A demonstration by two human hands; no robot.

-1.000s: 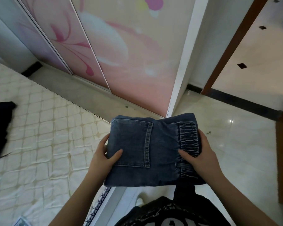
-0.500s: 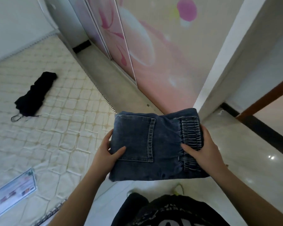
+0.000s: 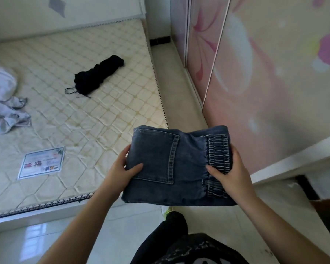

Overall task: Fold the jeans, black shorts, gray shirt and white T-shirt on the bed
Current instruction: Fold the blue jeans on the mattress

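Two bare hands hold a folded bundle of jeans (image 3: 176, 166) in the air, one at each short end. The left hand (image 3: 122, 169) grips the end with the back pocket, thumb pressed on top of the denim and fingers curled underneath. The right hand (image 3: 231, 172) grips the opposite end, thumb lying across the gathered elastic waistband, fingers wrapped below. The jeans form a compact dark-blue rectangle, pocket side up, held roughly level above the pale tiled floor (image 3: 95, 237), just off the near right corner of the bed (image 3: 107, 119).

Left of the grip and beyond it lies the bare quilted cream mattress of the bed. Near the left hand, on the mattress, is a printed paper label (image 3: 41, 162). Farther away, beyond the jeans and to their left, the black shorts (image 3: 98, 75) lie bunched in a long heap, a drawstring trailing from one end. Far off at the left edge of the mattress sits a crumpled pile of white and grey clothes (image 3: 4, 103); the separate garments cannot be told apart.

Right of the grip stands a wardrobe door (image 3: 265, 82) printed with pink flowers.
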